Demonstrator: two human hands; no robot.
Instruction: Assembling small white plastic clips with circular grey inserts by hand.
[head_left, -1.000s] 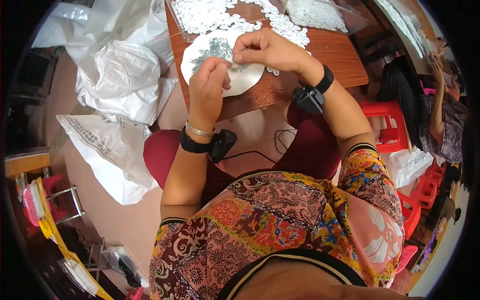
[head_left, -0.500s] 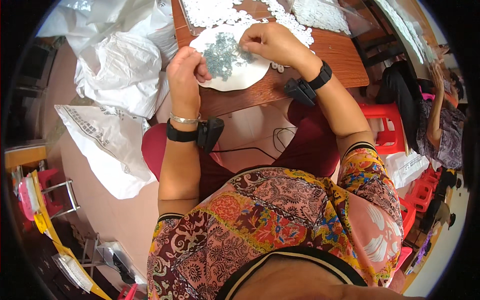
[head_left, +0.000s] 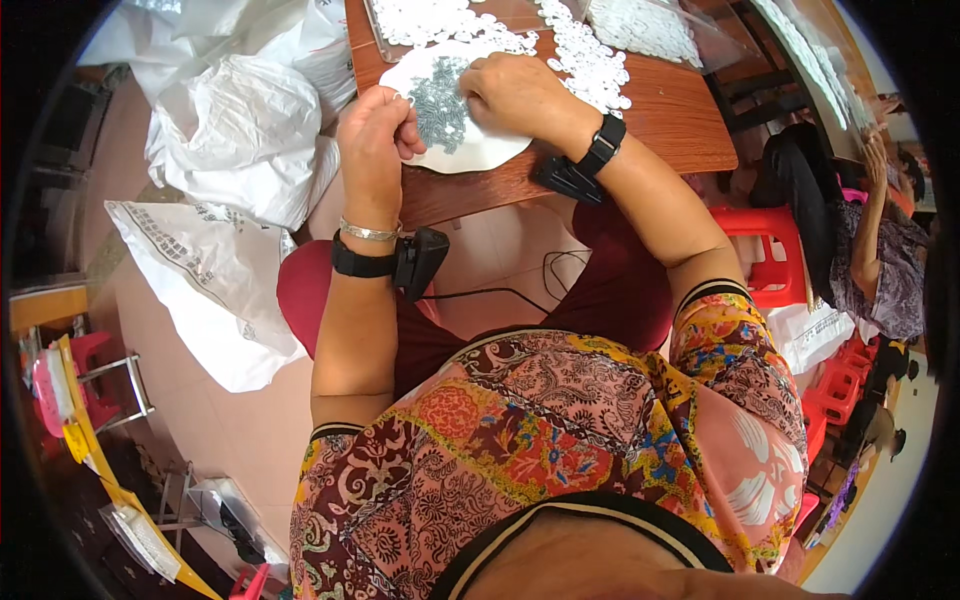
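A white round sheet or plate (head_left: pixel 478 158) with a wavy edge lies on the wooden table, bearing a pile of small grey metal pieces (head_left: pixel 442 115) that look like screws. At its left edge my left hand (head_left: pixel 376 140) is closed in a pinch; a tiny pale bit shows at the fingertips, too small to name. Over the right side of the pile, my right hand (head_left: pixel 522 95) has thumb and fingers pressed together and pointing down. What it holds, if anything, is hidden behind the fingers.
White ring-shaped pieces (head_left: pixel 592 68) are spread behind the plate on the table (head_left: pixel 680 120). A clear tray (head_left: pixel 640 32) of white pieces stands at the far right. White sacks (head_left: pixel 235 145) fill the left floor. A red stool (head_left: pixel 765 255) and another person (head_left: pixel 880 250) are at right.
My right hand has moved left and slightly nearer, over the pile. My left hand stays pinched at the plate's left edge, almost in place. The plate has shifted slightly.
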